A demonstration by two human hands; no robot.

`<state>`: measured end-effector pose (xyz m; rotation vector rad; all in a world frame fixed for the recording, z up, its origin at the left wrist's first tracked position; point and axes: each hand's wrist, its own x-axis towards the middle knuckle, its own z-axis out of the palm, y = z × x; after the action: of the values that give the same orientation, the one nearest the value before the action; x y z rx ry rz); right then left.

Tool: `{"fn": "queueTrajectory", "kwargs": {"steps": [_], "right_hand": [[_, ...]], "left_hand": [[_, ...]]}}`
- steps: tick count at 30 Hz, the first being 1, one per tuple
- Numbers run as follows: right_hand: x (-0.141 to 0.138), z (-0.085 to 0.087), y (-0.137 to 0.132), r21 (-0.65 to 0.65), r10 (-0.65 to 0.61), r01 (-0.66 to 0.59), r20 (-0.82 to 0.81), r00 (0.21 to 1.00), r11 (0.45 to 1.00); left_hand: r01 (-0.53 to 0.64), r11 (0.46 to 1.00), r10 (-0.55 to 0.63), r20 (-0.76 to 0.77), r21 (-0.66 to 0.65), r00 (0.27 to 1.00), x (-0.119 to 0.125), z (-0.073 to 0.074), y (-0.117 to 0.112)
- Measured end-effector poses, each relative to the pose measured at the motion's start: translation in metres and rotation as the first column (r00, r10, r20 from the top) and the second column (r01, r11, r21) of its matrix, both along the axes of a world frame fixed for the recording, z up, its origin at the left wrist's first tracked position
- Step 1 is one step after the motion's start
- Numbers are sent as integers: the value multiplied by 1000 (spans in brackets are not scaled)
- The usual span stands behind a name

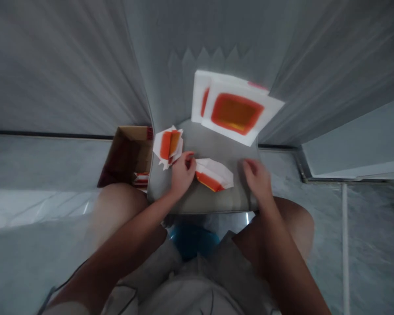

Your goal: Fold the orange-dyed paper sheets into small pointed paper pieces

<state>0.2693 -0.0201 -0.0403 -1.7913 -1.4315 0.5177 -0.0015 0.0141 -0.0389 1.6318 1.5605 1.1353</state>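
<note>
My left hand (183,173) is closed in a pinch at the left end of a folded sheet of paper (215,173), white with a red and orange-gold patch along its lower side. To the right of this paper, apart from it, my right hand (258,177) has its fingers curled together with nothing visible in them. Just beyond my left hand lies a bundle of folded papers (166,146) with pointed corners and red and orange patches. Farther back are flat square sheets (238,111), overlapping, white with a red-bordered gold square.
A grey chair seat (216,203) between my knees bears the papers, its backrest (213,30) at the far side. Left of it, an open cardboard box (126,151) on the floor contains some red and white paper. Something blue (193,240) is below the seat.
</note>
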Motion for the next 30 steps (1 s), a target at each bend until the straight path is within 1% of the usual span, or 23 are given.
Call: {"fn": "queueTrajectory", "kwargs": {"steps": [1, 3, 4, 6, 9, 11, 14, 19, 21, 22, 25, 27, 30], "right_hand": [[-4, -6, -11, -14, -4, 4, -8, 1000, 1000], [-18, -18, -33, -13, 72, -72, -21, 997, 997], [-26, -23, -43, 11, 109, -109, -16, 994, 994], [-46, -32, -60, 91, 139, -144, 62, 988, 985], [-72, -42, -76, 190, 113, -159, 233, 966, 969], [-85, -48, -79, 241, 134, -228, 350, 927, 944], [-94, -55, -79, 298, 117, -279, 464, 878, 913], [-95, -61, -77, 294, 82, -284, 551, 830, 913], [-95, -62, -78, 282, 84, -300, 585, 807, 911], [-95, -61, -79, 274, 94, -316, 603, 792, 908], [-92, -59, -85, 237, 152, -390, 652, 743, 890], [-89, -56, -90, 214, 191, -436, 674, 713, 874], [-84, -51, -101, 187, 240, -488, 690, 683, 852]], "left_hand": [[-41, 999, 41, -29, 22, 999, -4, 0, -11], [-110, 993, 114, -84, 52, 990, -14, -4, -35], [-155, 986, 162, -121, 64, 979, -19, -6, -49], [-210, 975, 220, -200, 71, 955, -29, -14, -75], [-239, 965, 260, -317, 104, 912, -42, -24, -104], [-251, 959, 284, -385, 134, 878, -49, -27, -113], [-239, 951, 303, -457, 195, 836, -58, -29, -115], [-210, 947, 304, -479, 241, 824, -60, -36, -111], [-147, 946, 280, -503, 288, 818, -62, -39, -110], [-90, 947, 246, -518, 308, 819, -64, -40, -109], [138, 941, 69, -570, 311, 819, -77, -38, -105], [283, 915, -57, -604, 287, 795, -89, -35, -102], [474, 846, -221, -647, 246, 730, -109, -29, -99]]}}
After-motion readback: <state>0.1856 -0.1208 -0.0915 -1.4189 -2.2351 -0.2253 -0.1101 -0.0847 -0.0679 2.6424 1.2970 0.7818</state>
